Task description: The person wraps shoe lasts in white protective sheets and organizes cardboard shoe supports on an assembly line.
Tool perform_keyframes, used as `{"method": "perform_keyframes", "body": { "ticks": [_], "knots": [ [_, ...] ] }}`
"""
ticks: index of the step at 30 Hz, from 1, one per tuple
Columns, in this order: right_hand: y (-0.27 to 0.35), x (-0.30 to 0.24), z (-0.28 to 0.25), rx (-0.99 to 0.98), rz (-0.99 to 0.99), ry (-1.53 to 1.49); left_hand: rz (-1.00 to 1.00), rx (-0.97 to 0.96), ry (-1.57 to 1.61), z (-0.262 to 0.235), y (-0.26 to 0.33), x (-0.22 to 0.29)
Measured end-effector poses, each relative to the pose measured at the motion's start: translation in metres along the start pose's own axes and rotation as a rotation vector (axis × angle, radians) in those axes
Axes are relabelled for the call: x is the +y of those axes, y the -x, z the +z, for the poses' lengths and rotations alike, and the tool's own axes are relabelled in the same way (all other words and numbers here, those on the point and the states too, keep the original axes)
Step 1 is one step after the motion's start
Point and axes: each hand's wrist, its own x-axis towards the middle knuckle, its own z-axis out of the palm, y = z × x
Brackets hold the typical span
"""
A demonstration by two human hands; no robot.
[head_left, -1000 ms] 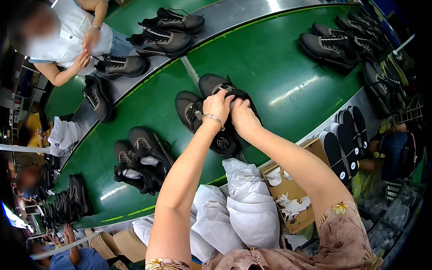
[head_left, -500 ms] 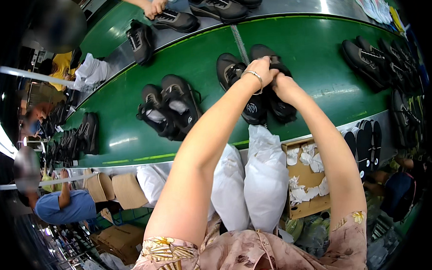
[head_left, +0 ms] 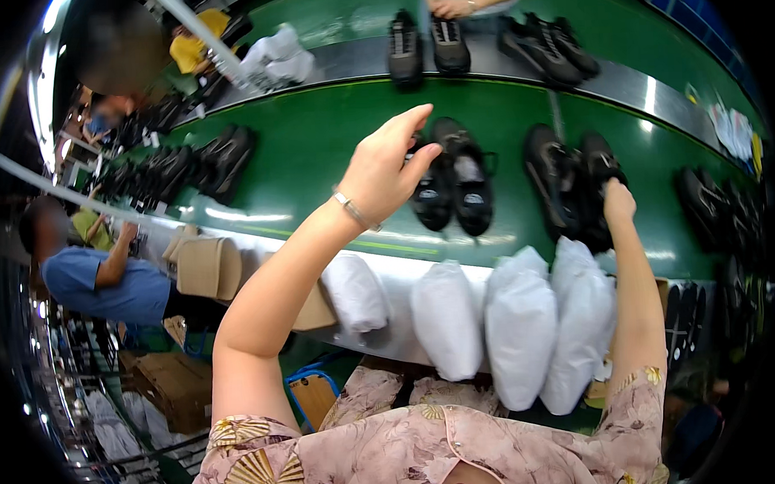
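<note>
Spread left hand [head_left: 383, 170], nearer the black sneakers [head_left: 471, 196] just right of it, toes pointing away; right hand [head_left: 619, 204] at another sneaker [head_left: 599, 153], grip unclear.

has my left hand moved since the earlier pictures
Yes. Judged against the belt's seam, your left hand has moved left, away from the shoes beside the seam and toward the next pair.

Two dark shoes [head_left: 549, 183] at half past two; two centre shoes [head_left: 473, 196] between one and two; four far shoes [head_left: 451, 48] from twelve to two o'clock. Four white bundles [head_left: 521, 331]: three around four-to-five, one at seven.
</note>
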Motion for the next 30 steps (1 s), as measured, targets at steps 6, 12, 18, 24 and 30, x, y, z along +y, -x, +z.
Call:
{"method": "perform_keyframes", "body": {
  "ticks": [6, 12, 18, 24, 30],
  "knots": [
    [-0.024, 0.051, 0.04, 0.1, -0.088, -0.082, -0.234, 0.199, 0.009, -0.142, 0.112, -0.093],
    [-0.013, 0.022, -0.061, -0.018, -0.22, -0.332, -0.578, 0.39, 0.116, -0.169, 0.243, -0.167],
    [0.158, -0.246, -0.203, -0.103, -0.495, -0.943, -0.943, 0.452, 0.067, -0.109, 0.33, -0.177],
    [0.37, -0.369, -0.129, -0.275, -0.84, -1.184, -0.924, 0.3, 0.234, -0.064, 0.361, -0.171],
    [0.444, -0.437, -0.011, -0.372, -0.708, -0.948, -0.834, 0.349, 0.332, -0.092, 0.377, -0.196]
  ]
}}
